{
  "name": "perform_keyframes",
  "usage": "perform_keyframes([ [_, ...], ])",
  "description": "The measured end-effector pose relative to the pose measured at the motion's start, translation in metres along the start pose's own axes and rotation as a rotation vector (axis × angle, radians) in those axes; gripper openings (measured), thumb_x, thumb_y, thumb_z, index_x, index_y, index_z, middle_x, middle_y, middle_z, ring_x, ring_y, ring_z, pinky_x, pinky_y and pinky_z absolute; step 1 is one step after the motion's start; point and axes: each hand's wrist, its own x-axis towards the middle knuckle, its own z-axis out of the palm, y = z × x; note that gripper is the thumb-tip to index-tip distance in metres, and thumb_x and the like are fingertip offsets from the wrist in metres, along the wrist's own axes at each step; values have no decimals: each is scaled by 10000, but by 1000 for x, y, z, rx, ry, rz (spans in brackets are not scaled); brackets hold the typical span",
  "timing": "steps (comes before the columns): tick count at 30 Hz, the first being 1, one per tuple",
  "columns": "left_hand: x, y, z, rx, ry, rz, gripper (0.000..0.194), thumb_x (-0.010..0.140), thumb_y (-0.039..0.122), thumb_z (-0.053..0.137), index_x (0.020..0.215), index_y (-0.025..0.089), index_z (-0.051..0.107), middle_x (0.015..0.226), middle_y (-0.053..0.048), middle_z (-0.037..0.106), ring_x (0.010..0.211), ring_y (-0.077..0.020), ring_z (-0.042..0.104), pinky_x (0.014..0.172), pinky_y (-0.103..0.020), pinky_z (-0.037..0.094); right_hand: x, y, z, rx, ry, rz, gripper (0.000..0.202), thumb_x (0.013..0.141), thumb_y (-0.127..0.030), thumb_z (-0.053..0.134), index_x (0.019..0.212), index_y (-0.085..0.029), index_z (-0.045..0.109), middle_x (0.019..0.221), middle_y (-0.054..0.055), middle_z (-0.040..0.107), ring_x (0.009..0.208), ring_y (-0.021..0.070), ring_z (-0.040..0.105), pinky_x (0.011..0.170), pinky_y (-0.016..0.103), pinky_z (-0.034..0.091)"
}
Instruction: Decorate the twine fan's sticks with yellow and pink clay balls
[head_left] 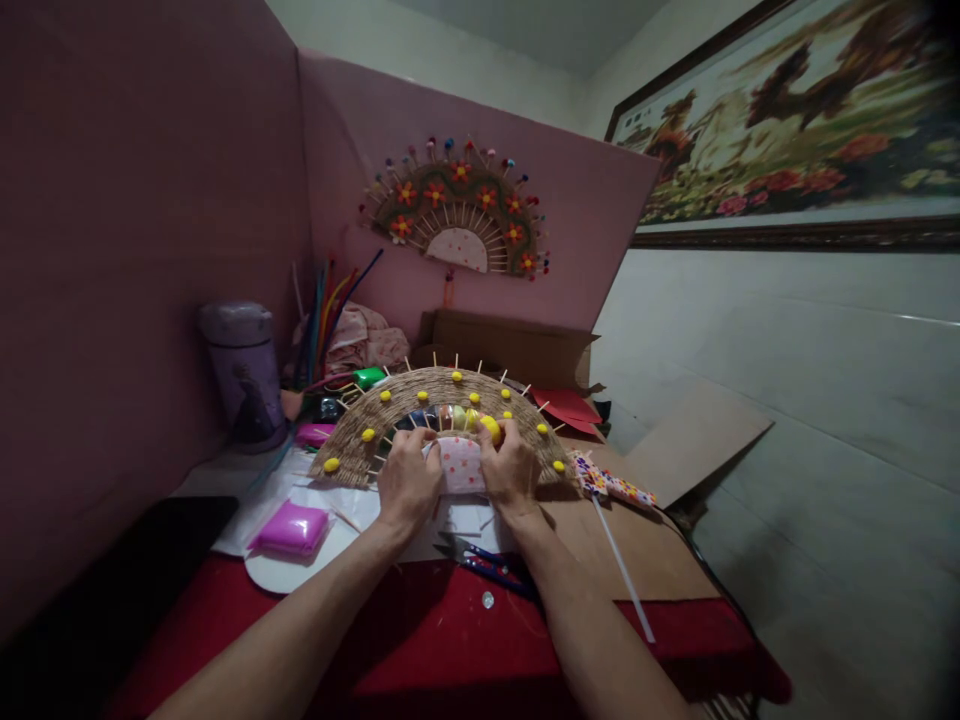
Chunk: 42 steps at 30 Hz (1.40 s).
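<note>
Head view, red-covered table [420, 640], pink panels [585, 210], framed picture [795, 130], seemingly tiled wall [847, 400]

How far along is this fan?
Partway, I think. Done: the woven fan has its body and dotted centre, with yellow dots spread over the weave. In hand: the left hand and right hand both hold it around that centre. Left, if the wall fan is the model: petals around the dots, and coloured balls on the bare stick tips.
</note>
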Motion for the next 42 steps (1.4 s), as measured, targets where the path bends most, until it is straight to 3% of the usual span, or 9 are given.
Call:
perform_keyframes([
  [16, 2, -2, -2, 136, -58, -89, 259, 818, 331, 496, 981, 211, 658, 1011, -113, 660, 907, -269, 625, 713, -345, 451, -3, 1, 8, -116, -89, -23, 431, 876, -589, 402, 945, -218, 610, 764, 73, 702, 692, 229, 639, 574, 284, 304],
  [26, 1, 2, -6, 187, -104, -77, 271, 844, 345, 469, 1000, 215, 648, 1023, -99, 653, 943, -281, 617, 726, -358, 447, -2, 1, 6, -131, -115, 22, 473, 868, -614, 385, 947, -214, 625, 804, 86, 707, 733, 243, 646, 604, 298, 344],
  [35, 3, 0, -5, 298, -130, -39, 297, 868, 331, 452, 1072, 203, 626, 1065, -99, 614, 916, -231, 627, 731, -312, 451, -2, -1, 3, -148, -149, 56, 464, 892, -576, 360, 988, -209, 628, 822, 72, 702, 758, 219, 642, 642, 289, 368],
  [39, 7, 17, -21, 369, -99, 1, 297, 867, 345, 445, 1047, 200, 632, 1071, -108, 618, 900, -246, 631, 721, -328, 449, 0, -1, 2, -149, -155, 73, 444, 893, -563, 367, 980, -212, 626, 817, 73, 699, 766, 223, 641, 645, 289, 369],
  [42, 26, 41, -41, 416, -71, 88, 305, 858, 366, 445, 1025, 202, 640, 1046, -110, 641, 866, -252, 635, 705, -337, 448, 1, -1, 1, -142, -176, 82, 433, 894, -560, 370, 982, -217, 620, 817, 76, 705, 757, 223, 643, 646, 291, 368],
])
